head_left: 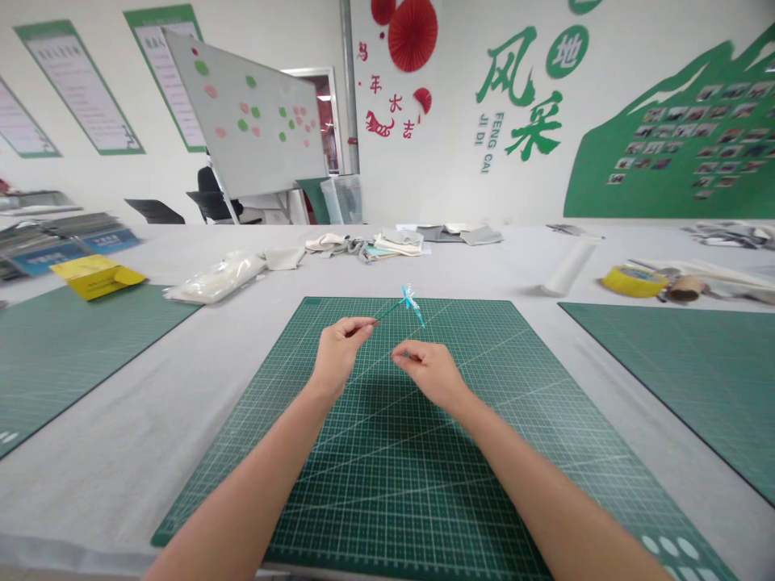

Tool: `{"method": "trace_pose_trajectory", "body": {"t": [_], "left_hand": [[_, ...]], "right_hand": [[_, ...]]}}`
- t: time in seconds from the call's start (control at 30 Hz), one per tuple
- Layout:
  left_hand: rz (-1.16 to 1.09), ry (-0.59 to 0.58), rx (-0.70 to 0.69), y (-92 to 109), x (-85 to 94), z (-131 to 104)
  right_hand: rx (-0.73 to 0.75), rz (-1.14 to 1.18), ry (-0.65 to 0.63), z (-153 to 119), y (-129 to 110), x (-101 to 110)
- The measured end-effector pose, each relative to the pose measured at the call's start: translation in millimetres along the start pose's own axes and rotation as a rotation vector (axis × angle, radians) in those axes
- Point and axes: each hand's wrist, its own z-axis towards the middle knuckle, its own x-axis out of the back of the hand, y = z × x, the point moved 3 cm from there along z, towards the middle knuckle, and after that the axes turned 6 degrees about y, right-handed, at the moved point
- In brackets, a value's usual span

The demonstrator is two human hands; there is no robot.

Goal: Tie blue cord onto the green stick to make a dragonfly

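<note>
A small light-blue and white flower-like piece on a thin green stem is held up over the far part of the green cutting mat. The stem's lower end is pinched between the thumb and fingers of my left hand. Just to the right and a little nearer, my right hand has its thumb and fingertips pressed together; whatever they hold, if anything, is too small to make out. The two hands are apart.
Cutting mats lie at left and right. Beyond are a yellow packet, a clear plastic bag, cloth pieces, a white roll and yellow tape. A whiteboard stands behind the table.
</note>
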Motion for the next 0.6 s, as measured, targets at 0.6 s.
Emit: {"method": "trace_pose_trajectory", "body": {"t": [0.6], "left_hand": [[0.883, 0.030, -0.639, 20, -2.6, -14]], "right_hand": [[0.354, -0.178, 0.153, -9, -29, 20]]}}
